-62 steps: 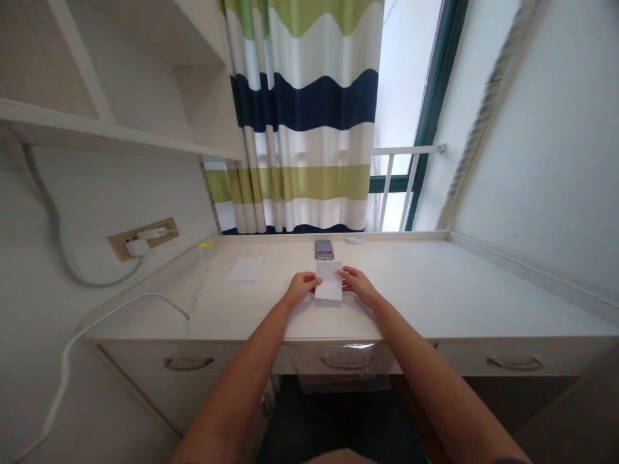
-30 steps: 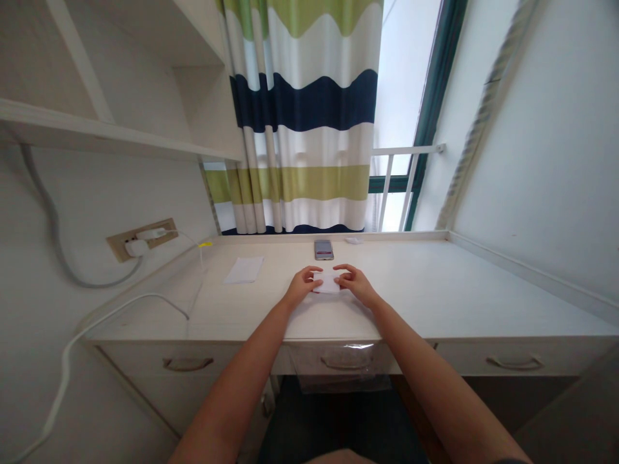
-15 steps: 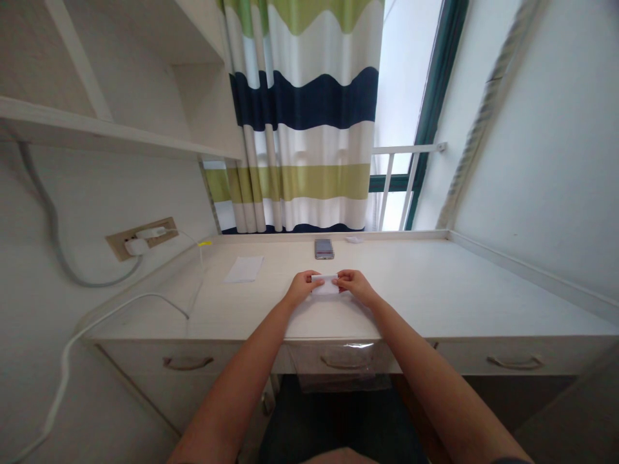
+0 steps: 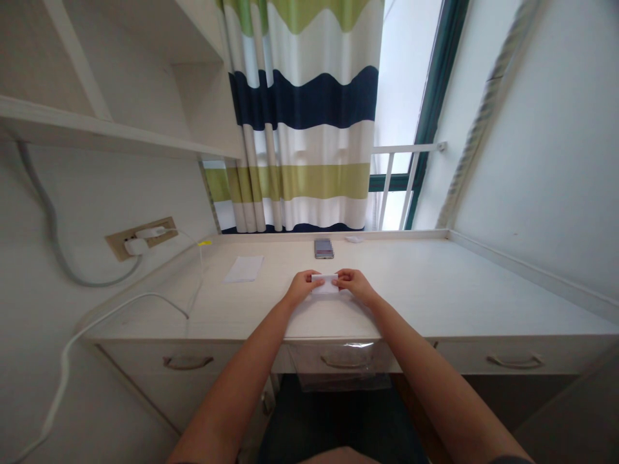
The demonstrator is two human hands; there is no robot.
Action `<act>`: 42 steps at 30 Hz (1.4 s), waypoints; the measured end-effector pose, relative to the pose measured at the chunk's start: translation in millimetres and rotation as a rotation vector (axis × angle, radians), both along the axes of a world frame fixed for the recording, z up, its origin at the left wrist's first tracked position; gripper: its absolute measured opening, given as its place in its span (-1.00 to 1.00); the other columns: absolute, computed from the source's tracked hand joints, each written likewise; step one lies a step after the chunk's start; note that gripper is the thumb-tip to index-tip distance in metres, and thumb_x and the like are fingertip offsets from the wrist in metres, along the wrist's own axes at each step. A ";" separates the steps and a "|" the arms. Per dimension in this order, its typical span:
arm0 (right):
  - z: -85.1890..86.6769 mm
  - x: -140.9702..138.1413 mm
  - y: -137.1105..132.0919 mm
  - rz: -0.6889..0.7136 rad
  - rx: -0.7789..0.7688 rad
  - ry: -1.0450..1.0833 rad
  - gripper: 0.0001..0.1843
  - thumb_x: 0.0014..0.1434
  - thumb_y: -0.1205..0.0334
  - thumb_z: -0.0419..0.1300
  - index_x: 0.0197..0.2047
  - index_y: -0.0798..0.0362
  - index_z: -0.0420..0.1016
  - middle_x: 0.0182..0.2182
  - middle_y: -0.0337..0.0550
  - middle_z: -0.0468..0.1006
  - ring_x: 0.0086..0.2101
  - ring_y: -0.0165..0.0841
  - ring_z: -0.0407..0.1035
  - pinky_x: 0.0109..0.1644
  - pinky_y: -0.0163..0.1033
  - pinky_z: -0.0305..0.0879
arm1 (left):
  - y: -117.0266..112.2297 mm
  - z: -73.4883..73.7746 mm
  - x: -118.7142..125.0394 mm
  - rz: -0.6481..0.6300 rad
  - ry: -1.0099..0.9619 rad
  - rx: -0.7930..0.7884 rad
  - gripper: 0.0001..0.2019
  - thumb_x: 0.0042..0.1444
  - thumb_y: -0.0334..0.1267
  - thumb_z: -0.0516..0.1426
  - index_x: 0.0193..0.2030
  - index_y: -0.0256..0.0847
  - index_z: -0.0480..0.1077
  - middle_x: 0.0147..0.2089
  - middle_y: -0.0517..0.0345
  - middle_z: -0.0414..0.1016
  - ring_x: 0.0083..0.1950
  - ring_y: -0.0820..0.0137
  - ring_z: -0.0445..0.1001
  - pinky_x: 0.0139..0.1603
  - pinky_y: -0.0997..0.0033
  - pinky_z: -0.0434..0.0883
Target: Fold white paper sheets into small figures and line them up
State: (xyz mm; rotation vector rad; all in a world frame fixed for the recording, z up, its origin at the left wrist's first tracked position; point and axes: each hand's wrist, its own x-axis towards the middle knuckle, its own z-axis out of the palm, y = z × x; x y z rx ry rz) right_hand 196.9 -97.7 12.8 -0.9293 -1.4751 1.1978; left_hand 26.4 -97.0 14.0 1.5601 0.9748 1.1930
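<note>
Between my two hands is a small piece of white paper [image 4: 325, 285], with a fold or rolled edge along its top. My left hand [image 4: 304, 286] pinches its left end, thumb lying on the near face. At the right end, my right hand [image 4: 354, 284] grips it the same way, fingers curled behind. The paper is held just over the white desk [image 4: 411, 290]; whether its lower edge touches the surface I cannot tell.
A grey phone-like device [image 4: 324, 249] lies behind my hands, with a crumpled white scrap [image 4: 354, 239] to its right. A white sheet [image 4: 244, 269] lies to the left. A white cable [image 4: 159, 296] crosses the left side. Clear plastic [image 4: 338, 380] hangs over the front edge.
</note>
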 end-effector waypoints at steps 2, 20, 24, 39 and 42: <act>0.4 0.0 0.0 -0.003 0.001 -0.007 -0.68 -0.38 0.18 0.32 -0.51 0.15 0.37 -0.67 -0.30 0.39 -0.59 -0.49 0.26 -0.44 -0.31 0.22 | 0.1 -0.1 0.2 0.006 0.002 0.001 -0.68 -0.36 -0.20 0.25 -0.43 -0.35 0.38 -0.53 0.19 0.39 -0.51 0.52 0.31 -0.49 0.53 0.22; 2.5 0.1 -1.7 -0.008 0.022 -0.070 -0.69 -0.34 0.14 0.30 -0.53 0.16 0.38 -0.69 -0.31 0.37 -0.62 -0.51 0.22 -0.48 -0.35 0.16 | 1.7 -1.7 0.5 0.005 0.012 0.041 -0.70 -0.37 -0.23 0.25 -0.43 -0.34 0.39 -0.52 0.18 0.41 -0.49 0.50 0.33 -0.48 0.53 0.24; 2.2 0.2 -1.5 -0.002 0.023 -0.064 -0.69 -0.35 0.14 0.30 -0.52 0.16 0.38 -0.69 -0.31 0.37 -0.61 -0.51 0.23 -0.47 -0.34 0.17 | 2.6 -2.9 0.5 -0.003 0.012 0.037 -0.68 -0.37 -0.22 0.25 -0.42 -0.34 0.39 -0.51 0.19 0.41 -0.50 0.51 0.32 -0.49 0.54 0.23; -0.4 0.6 1.2 -0.013 0.067 -0.106 -0.68 -0.26 0.03 0.24 -0.57 0.14 0.40 -0.69 -0.29 0.37 -0.60 -0.48 0.24 -0.45 -0.30 0.20 | 4.0 -5.1 0.3 -0.042 0.092 0.016 -0.67 -0.36 -0.20 0.24 -0.41 -0.36 0.40 -0.53 0.18 0.38 -0.53 0.53 0.28 -0.53 0.55 0.17; 0.9 0.4 -0.6 -0.009 0.068 -0.110 -0.69 -0.26 0.03 0.24 -0.58 0.14 0.40 -0.69 -0.29 0.37 -0.60 -0.49 0.23 -0.46 -0.31 0.20 | 3.4 -4.4 0.8 -0.052 0.109 0.000 -0.68 -0.32 -0.15 0.21 -0.42 -0.36 0.41 -0.59 0.23 0.33 -0.59 0.56 0.22 -0.58 0.57 0.12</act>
